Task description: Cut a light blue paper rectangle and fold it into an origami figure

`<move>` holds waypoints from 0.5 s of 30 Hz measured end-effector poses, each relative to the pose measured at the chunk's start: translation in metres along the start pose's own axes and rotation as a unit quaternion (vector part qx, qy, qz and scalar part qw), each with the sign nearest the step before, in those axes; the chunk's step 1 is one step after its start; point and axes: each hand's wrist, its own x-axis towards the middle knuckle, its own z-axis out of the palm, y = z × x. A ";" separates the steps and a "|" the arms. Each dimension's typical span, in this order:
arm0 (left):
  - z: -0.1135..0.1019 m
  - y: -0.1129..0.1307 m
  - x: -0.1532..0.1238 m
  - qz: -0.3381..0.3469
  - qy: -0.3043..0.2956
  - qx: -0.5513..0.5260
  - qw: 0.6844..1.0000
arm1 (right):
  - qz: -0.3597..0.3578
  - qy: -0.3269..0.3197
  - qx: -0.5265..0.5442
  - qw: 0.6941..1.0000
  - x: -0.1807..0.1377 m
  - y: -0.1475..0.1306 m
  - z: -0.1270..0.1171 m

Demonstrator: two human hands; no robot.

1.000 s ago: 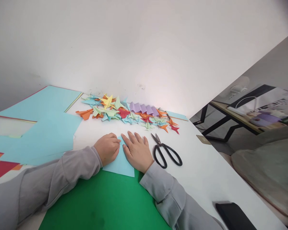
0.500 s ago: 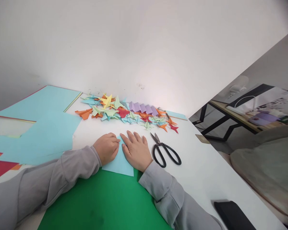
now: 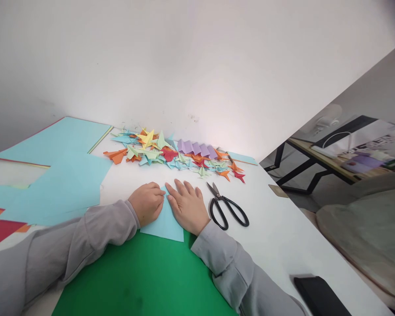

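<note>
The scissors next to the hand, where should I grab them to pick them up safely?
Take the scissors by the two black loop handles, coming from the near side of the table. They lie flat with the blades slightly open and pointing away toward the pile of folded paper shapes, so the loops face you and the sharp tips stay away from your hands.

No readable words, labels or numbers anywhere; the printed marks on the board (image 3: 378, 142) at far right are too blurred.
</note>
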 end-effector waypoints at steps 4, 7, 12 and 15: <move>-0.001 0.000 0.000 -0.007 -0.006 0.000 1.000 | 0.001 0.010 0.008 1.000 0.000 0.000 0.001; -0.001 0.000 0.000 -0.006 -0.011 -0.002 1.000 | 0.003 0.016 0.013 1.000 0.001 0.000 0.001; -0.001 0.000 0.000 -0.007 -0.011 0.000 1.000 | 0.008 0.018 0.016 1.000 0.001 -0.001 0.000; 0.000 0.000 0.000 -0.006 -0.014 0.004 1.000 | 0.003 0.024 0.009 1.000 0.001 -0.002 0.000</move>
